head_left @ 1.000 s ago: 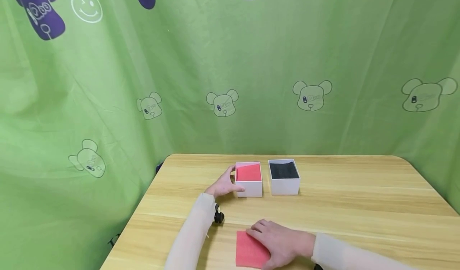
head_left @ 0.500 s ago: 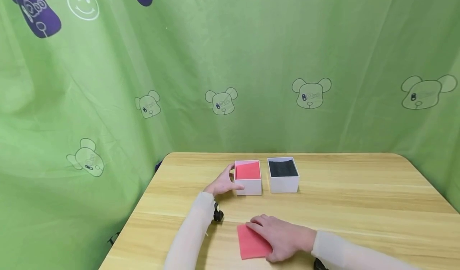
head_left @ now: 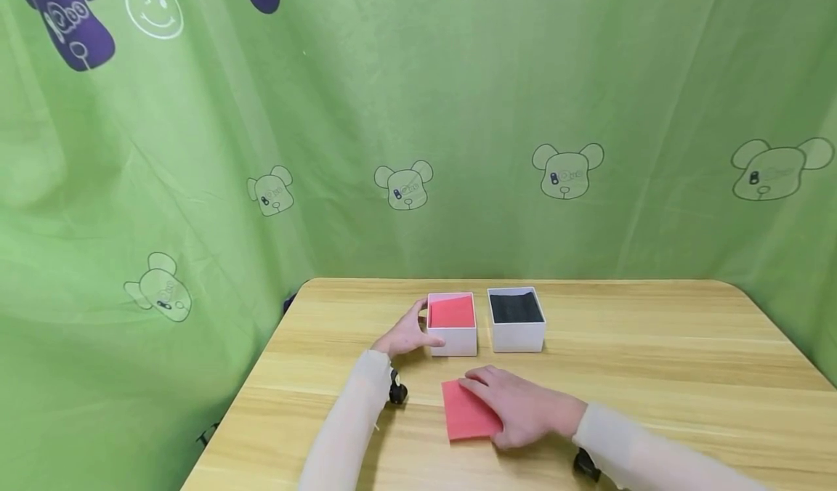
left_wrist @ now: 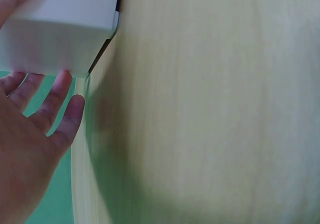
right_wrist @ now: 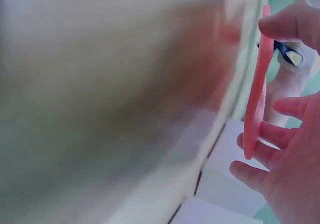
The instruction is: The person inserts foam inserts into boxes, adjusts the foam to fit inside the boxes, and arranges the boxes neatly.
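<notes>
My left hand (head_left: 405, 335) holds the left white box (head_left: 454, 342), thumb on its near side and fingers along its left side. A red sheet (head_left: 451, 311) lies inside that box. In the left wrist view, fingertips touch the white box wall (left_wrist: 50, 47). My right hand (head_left: 519, 407) grips a square red folded cloth (head_left: 467, 411) by its edges, nearer the front. In the right wrist view the red folded cloth (right_wrist: 256, 99) is seen edge-on, raised off the table, between thumb and fingers.
A second white box (head_left: 518, 337) with a black sheet (head_left: 515, 308) in it stands right of the first, a small gap between. Both are on a wooden table (head_left: 654, 360). A green patterned curtain (head_left: 484, 99) hangs behind and to the left.
My right hand has carried the red folded cloth forward and slightly right, towards the boxes. My left hand and both boxes have stayed in place.
</notes>
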A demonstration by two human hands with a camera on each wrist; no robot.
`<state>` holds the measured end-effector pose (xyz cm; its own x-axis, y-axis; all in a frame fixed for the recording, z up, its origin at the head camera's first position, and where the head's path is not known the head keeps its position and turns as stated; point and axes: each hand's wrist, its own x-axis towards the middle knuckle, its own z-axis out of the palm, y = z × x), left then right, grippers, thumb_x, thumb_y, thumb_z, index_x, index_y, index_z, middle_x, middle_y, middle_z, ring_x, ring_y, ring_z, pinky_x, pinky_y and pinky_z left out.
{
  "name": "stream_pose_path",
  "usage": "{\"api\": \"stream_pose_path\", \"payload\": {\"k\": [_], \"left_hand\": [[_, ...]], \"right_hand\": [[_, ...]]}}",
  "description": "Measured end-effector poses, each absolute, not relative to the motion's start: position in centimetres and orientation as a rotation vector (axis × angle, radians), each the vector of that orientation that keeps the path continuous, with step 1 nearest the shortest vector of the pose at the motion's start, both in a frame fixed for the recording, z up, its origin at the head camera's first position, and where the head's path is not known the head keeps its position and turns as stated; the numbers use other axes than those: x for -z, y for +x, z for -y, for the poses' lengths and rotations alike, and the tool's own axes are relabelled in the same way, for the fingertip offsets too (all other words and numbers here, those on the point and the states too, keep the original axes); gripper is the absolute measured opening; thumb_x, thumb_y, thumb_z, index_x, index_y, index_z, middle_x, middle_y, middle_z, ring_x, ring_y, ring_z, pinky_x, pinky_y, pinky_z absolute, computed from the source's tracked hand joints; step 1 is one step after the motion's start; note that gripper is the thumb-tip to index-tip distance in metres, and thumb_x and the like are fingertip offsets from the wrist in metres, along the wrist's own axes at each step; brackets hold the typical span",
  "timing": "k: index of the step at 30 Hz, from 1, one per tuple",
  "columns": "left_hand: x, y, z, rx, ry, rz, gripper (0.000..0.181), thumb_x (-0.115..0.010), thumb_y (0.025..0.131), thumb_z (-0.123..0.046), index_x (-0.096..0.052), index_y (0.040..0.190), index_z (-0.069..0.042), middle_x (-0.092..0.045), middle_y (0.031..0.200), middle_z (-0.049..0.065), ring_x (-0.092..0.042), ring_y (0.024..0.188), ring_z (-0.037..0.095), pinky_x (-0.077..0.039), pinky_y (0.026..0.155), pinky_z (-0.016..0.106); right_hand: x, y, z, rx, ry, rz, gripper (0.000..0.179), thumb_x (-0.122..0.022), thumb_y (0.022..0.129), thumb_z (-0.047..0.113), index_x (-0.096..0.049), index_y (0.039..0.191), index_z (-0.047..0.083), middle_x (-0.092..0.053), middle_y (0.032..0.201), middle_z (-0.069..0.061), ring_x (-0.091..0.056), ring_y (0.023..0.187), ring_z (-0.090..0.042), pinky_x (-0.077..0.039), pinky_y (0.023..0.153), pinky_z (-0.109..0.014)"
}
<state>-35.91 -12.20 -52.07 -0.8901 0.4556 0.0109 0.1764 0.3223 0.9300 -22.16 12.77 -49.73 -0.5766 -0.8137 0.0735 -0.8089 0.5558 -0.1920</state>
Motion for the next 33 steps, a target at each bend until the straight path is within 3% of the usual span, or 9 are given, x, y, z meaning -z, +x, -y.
{"api": "stream_pose_path", "payload": {"k": [11,20,27,33], "left_hand": [[52.0,-36.2,12.3,-1.610,0.592,-2.297,0.102,-0.081,0.070,-0.006,-0.018,0.150,-0.013,-0.038,0.139,0.006,-0.051,0.112,0.024,-0.048,0.087,0.033],[51.8,-35.9,12.3,-1.586,0.607,-2.296,0.104,-0.082,0.069,-0.009,-0.019,0.151,-0.018,-0.047,0.131,0.006,-0.053,0.108,0.022,-0.046,0.090,0.035],[51.7,-35.8,12.2,-1.574,0.611,-2.351,0.098,-0.079,0.071,-0.007,-0.021,0.150,-0.013,-0.034,0.145,0.007,-0.051,0.109,0.022,-0.047,0.089,0.033],[51.6,-35.8,12.2,-1.569,0.608,-2.331,0.099,-0.082,0.070,-0.010,-0.023,0.149,-0.016,-0.047,0.131,0.005,-0.053,0.107,0.021,-0.048,0.087,0.034]], "right_hand": [[46.4,-24.8,-12.9,0.451,-1.254,-2.804,0.092,-0.072,0.069,0.025,-0.027,0.148,0.007,-0.027,0.147,-0.014,-0.033,0.127,-0.025,-0.040,0.099,-0.043],[44.4,-27.1,-12.6,0.464,-1.353,-2.929,0.083,-0.073,0.069,0.028,-0.038,0.140,0.002,-0.039,0.136,-0.015,-0.042,0.118,-0.027,-0.048,0.088,-0.040],[43.0,-28.6,-11.7,0.496,-1.363,-2.937,0.083,-0.073,0.069,0.027,-0.039,0.140,0.002,-0.040,0.137,-0.015,-0.044,0.115,-0.026,-0.046,0.089,-0.039],[42.2,-30.2,-11.4,0.527,-1.230,-2.925,0.086,-0.073,0.071,0.028,-0.035,0.144,0.004,-0.038,0.140,-0.016,-0.042,0.121,-0.029,-0.043,0.095,-0.044]]}}
